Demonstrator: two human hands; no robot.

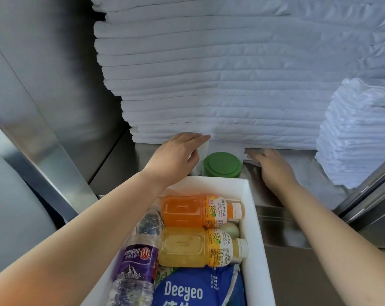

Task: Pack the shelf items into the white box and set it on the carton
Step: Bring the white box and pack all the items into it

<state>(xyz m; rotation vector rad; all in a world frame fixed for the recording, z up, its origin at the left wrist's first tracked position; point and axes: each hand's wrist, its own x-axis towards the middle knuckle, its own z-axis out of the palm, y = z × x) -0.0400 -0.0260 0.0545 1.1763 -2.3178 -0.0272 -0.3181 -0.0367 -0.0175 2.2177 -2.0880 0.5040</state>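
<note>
Head view: jar [223, 164], green lid, upright on shelf [121, 164] at 12 o'clock of box [250, 208], under towels [220, 85]; white packets just beside it at 9 and 3 o'clock. Left grip [178, 153]: at jar's 9 o'clock, fingers laid over left packet [203, 151], thumb alongside; clamped or not, cannot tell. Right grip [273, 166]: at 3 o'clock, fingers flat on right packet [252, 156], clasping nothing. Jar sits between grips, apparently untouched. Risks, judged: packets slipping from a loose squeeze; knuckles dragging bottom towels out; little room left beside bottles [182, 248].

Jar [223, 164] between box [252, 221] and towels [220, 85]
</note>
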